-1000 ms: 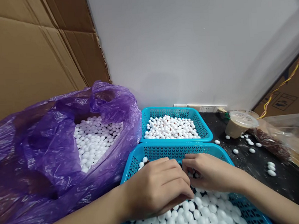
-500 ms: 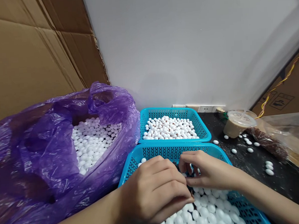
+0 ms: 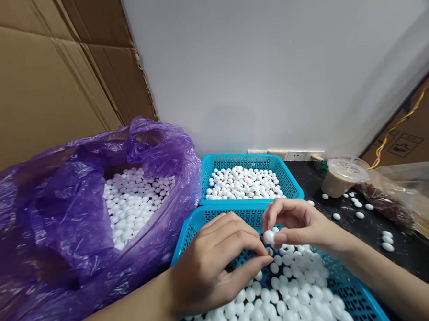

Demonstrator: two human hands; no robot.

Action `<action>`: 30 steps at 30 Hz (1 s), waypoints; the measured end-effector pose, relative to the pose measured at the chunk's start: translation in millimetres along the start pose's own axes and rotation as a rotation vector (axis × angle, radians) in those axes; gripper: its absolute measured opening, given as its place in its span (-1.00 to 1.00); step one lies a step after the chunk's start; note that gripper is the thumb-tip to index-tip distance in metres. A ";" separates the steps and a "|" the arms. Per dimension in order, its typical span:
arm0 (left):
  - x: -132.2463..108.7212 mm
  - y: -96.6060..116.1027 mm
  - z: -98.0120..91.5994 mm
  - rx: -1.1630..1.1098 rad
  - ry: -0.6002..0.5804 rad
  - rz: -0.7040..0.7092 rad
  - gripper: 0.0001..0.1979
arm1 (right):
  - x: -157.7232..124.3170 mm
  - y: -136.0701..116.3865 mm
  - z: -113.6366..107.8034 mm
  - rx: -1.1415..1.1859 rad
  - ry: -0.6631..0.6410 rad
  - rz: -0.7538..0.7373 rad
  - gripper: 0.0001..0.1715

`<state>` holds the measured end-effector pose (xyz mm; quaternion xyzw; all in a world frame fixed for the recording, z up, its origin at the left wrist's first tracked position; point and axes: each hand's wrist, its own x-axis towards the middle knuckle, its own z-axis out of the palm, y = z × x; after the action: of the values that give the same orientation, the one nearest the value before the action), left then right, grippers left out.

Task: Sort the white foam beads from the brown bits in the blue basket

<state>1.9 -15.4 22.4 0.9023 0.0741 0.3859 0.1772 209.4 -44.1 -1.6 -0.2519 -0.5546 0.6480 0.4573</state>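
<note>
My right hand (image 3: 299, 223) pinches a white foam ball (image 3: 269, 236) between thumb and fingertips, above a near turquoise mesh basket (image 3: 218, 222). My left hand (image 3: 215, 266) sits just beside that ball, its curled fingertips close to it, over the basket's left side. Many white balls (image 3: 289, 295) lie in this basket, with its mesh floor showing between them. Whether my left fingers hold anything is hidden.
A second turquoise basket (image 3: 236, 161) of white balls stands behind. A purple plastic bag (image 3: 59, 226) holds more balls at left. On the black table (image 3: 413, 255) at right lie loose balls, a lidded drink cup (image 3: 341, 178) and a clear bag (image 3: 389, 194) with brown contents.
My right hand has risen and now shows a ball in its fingertips. My left hand has drawn slightly left, and more of the near basket's balls and mesh are uncovered.
</note>
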 end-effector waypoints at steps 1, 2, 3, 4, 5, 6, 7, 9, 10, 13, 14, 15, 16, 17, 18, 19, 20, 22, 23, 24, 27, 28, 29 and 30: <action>0.3 0.2 -0.4 -0.004 -0.008 -0.010 -0.92 | 0.2 -0.5 0.5 -0.002 0.004 0.000 -0.81; 0.4 0.1 -0.7 -0.007 -0.013 -0.015 -0.92 | 0.3 -1.0 1.0 -0.006 0.005 0.000 -0.82; 0.3 -0.1 -0.7 -0.009 -0.016 -0.016 -0.92 | 0.3 -1.3 1.3 -0.010 0.004 0.000 -0.82; 0.2 -0.5 -0.6 -0.009 -0.019 -0.017 -0.93 | 0.3 -1.5 1.6 -0.016 0.001 0.001 -0.81; 0.2 -0.9 -0.4 -0.010 -0.020 -0.018 -0.93 | 0.2 -1.7 1.8 -0.023 0.000 0.000 -0.81; 0.2 -1.2 -0.1 -0.012 -0.022 -0.020 -0.94 | 0.1 -1.8 1.9 -0.030 0.000 -0.001 -0.80; 0.3 -1.3 0.2 -0.015 -0.022 -0.019 -0.94 | -0.1 -2.1 2.0 -0.038 0.002 -0.001 -0.80; 1.0 -1.1 0.5 -0.019 -0.020 -0.016 -0.94 | -0.7 -2.6 2.2 -0.056 0.006 0.001 -0.79; 1.4 -0.8 0.4 -0.021 -0.018 -0.014 -0.94 | -1.1 -2.9 2.2 -0.064 0.007 0.005 -0.78; 1.9 -0.1 -0.1 -0.016 -0.025 -0.010 -0.93 | -1.8 -3.6 2.5 -0.088 0.011 0.025 -0.78; 1.7 -0.2 -0.2 -0.013 -0.029 -0.010 -0.93 | -1.9 -3.8 2.6 -0.092 0.013 0.031 -0.79; 1.2 -0.4 -0.1 -0.011 -0.034 -0.008 -0.94 | -1.8 -3.9 2.8 -0.095 0.017 0.035 -0.79; 0.5 -0.8 0.0 -0.007 -0.040 -0.007 -0.94 | -1.7 -4.0 3.0 -0.095 0.020 0.033 -0.79; -0.4 -1.2 0.3 -0.001 -0.046 -0.005 -0.94 | -1.5 -4.1 3.3 -0.094 0.023 0.030 -0.78; -1.3 -1.7 0.7 0.005 -0.049 -0.003 -0.94 | -1.4 -4.1 3.5 -0.093 0.025 0.023 -0.78; -2.1 -2.1 1.0 0.010 -0.050 -0.001 -0.95 | -1.2 -4.0 3.7 -0.094 0.027 0.018 -0.77; -2.7 -2.4 1.3 0.014 -0.052 0.001 -0.95 | -1.1 -3.9 3.9 -0.094 0.028 0.013 -0.77; -3.5 -2.6 1.6 0.024 -0.051 0.001 -0.95 | -1.2 -3.5 4.0 -0.095 0.029 0.006 -0.77; -3.6 -2.5 1.5 0.030 -0.052 0.001 -0.95 | -1.4 -3.3 3.9 -0.098 0.031 0.004 -0.77; -3.5 -2.3 1.4 0.037 -0.053 0.001 -0.95 | -1.7 -3.1 3.7 -0.103 0.032 -0.002 -0.77; -3.3 -1.6 0.8 0.060 -0.059 0.007 -0.95 | -2.5 -2.6 3.0 -0.135 0.034 -0.019 -0.76; -3.3 -1.4 0.7 0.064 -0.062 0.009 -0.95 | -2.7 -2.5 2.8 -0.146 0.033 -0.023 -0.76; -3.4 -1.2 0.7 0.066 -0.064 0.010 -0.96 | -2.8 -2.6 2.7 -0.155 0.031 -0.029 -0.76; -3.4 -1.1 0.7 0.067 -0.066 0.011 -0.96 | -2.9 -2.6 2.8 -0.159 0.028 -0.034 -0.75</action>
<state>0.0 -15.5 19.2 0.9204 0.0763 0.3543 0.1469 209.3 -48.1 1.1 -0.2870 -0.6019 0.5903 0.4548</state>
